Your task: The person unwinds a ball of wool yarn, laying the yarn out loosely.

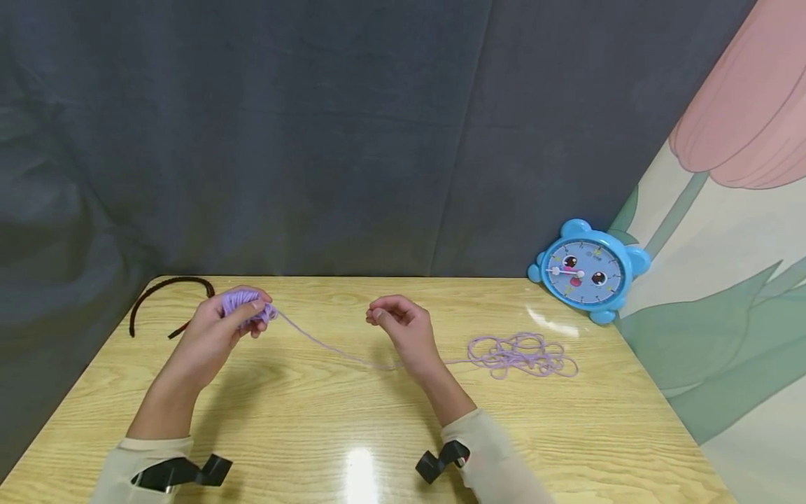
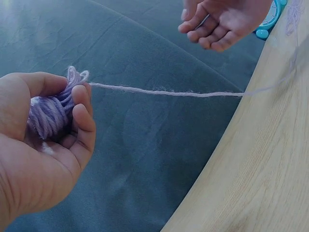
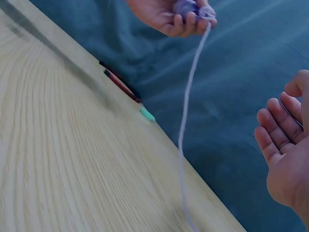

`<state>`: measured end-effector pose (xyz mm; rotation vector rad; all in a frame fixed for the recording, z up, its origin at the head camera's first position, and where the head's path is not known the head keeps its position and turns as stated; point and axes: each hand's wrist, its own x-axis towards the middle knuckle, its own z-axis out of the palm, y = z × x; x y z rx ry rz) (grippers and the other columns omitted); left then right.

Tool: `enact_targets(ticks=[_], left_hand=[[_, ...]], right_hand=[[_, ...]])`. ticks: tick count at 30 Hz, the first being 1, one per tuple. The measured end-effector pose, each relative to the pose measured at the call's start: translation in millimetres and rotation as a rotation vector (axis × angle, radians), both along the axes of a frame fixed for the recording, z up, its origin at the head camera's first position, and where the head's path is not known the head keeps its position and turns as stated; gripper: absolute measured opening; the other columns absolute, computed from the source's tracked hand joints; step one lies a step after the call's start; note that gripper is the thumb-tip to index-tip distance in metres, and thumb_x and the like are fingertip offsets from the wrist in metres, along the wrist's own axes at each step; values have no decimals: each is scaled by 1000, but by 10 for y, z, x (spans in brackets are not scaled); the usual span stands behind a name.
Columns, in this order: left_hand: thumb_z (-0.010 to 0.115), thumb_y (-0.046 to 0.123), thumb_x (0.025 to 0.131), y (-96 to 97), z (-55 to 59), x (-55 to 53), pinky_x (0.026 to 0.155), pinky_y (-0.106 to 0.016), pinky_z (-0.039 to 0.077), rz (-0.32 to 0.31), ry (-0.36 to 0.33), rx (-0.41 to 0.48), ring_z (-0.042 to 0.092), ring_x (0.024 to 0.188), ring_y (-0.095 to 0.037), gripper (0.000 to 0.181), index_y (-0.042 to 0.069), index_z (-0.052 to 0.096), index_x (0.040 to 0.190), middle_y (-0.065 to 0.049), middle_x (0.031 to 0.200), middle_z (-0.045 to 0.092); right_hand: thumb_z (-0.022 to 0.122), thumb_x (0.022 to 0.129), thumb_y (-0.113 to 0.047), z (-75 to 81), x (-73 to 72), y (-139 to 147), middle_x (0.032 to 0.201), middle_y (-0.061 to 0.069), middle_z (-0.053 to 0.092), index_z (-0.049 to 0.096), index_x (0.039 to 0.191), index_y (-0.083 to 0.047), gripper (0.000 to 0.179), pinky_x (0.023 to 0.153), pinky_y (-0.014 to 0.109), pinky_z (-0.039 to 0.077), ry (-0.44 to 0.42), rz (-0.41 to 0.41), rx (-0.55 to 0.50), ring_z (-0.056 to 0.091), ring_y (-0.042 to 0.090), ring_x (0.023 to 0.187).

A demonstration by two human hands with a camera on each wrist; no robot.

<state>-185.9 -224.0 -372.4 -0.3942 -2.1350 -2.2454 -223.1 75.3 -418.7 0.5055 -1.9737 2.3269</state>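
My left hand [image 1: 210, 332] holds a small wound bundle of lilac yarn [image 2: 50, 116], thumb on one side and fingers curled round the other. Small loops stick out at the bundle's end in the left wrist view. From there a single yarn strand [image 2: 164, 92] runs down across the table, passing behind my right wrist in the head view. It leads to a loose tangle of the same yarn [image 1: 522, 355] on the right. My right hand [image 1: 406, 332] hovers mid-table, fingers loosely bent and holding nothing; in the right wrist view the strand runs apart from it.
A curved dark brown braided band [image 1: 170, 281] lies at the back left, behind my left hand. By the table edge is a small green object [image 3: 147, 114]. A blue animal-shaped clock [image 1: 582, 271] leans at the back right. Dark curtain [image 1: 302, 140] hangs behind the wooden table [image 1: 302, 420].
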Motion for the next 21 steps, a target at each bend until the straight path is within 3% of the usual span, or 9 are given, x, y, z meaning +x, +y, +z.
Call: enact_targets(ticks=[21], left_hand=[[59,14,106,19,14,6,71,-19,55,-3,-4,4,63,77,-6,13,5,67,107,6,91,69]], right_hand=[[64,99,-1,-8,56,-650,96,-7,69,65,117,13,23,87,20,57,8,159,25,67,4,89]])
